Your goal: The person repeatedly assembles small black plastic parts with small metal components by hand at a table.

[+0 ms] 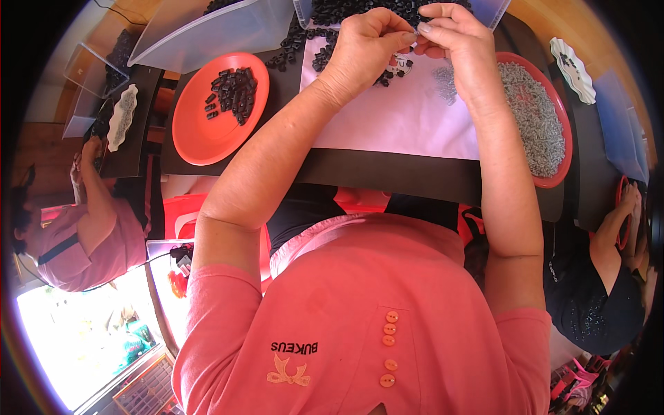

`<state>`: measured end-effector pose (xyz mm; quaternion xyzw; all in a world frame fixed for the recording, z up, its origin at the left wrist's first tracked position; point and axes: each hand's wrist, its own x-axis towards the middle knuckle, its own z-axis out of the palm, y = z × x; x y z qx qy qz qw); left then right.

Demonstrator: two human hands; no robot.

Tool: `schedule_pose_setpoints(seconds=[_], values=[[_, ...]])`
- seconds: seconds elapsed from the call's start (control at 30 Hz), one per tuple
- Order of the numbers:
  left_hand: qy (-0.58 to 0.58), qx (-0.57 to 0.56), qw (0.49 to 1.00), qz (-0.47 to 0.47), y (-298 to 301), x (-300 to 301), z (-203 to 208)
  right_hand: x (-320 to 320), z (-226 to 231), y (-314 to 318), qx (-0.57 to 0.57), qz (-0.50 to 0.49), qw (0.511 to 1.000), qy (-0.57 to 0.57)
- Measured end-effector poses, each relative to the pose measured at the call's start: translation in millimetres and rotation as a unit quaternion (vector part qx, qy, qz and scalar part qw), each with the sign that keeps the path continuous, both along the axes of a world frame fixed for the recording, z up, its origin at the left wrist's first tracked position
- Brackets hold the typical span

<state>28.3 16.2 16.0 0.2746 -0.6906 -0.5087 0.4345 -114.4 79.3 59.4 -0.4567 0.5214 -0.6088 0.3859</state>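
Note:
My left hand [366, 45] and my right hand [460, 41] meet over the far part of a pale pink cloth [394, 128], fingertips pinched close together. Whatever small piece lies between them is mostly hidden by the fingers. Just beyond and below the hands are loose small black cylindrical parts [394, 75], with a larger heap of black parts [332, 12] behind. A small spread of silvery screws [445, 84] lies on the cloth beside my right wrist. At right, a red plate [568, 149] holds a big pile of similar silvery screws [536, 124].
An orange-red plate [190, 142] with several black parts [237, 93] stands at left on the dark table [401, 169]. Translucent plastic bins [207, 34] line the far side. A white scalloped dish [577, 76] lies at far right. Other people work at the left [90, 235] and right [598, 297].

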Motion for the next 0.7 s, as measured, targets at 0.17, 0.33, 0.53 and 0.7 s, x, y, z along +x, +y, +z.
schedule_pose_setpoints(seconds=[0.17,0.33,0.53,0.7], values=[[-0.025,-0.059,0.997,0.036,0,-2,-4,-5,-8,-3,-0.033,0.042,0.999,0.004],[-0.054,-0.269,0.957,0.096,-3,0,-9,3,6,3,0.013,0.031,0.999,-0.023],[0.009,0.098,0.995,-0.034,5,5,12,-4,-3,-1,-0.058,0.02,0.998,-0.025],[0.01,0.116,0.991,-0.064,2,9,12,-4,-8,-4,-0.07,0.027,0.997,-0.021]])
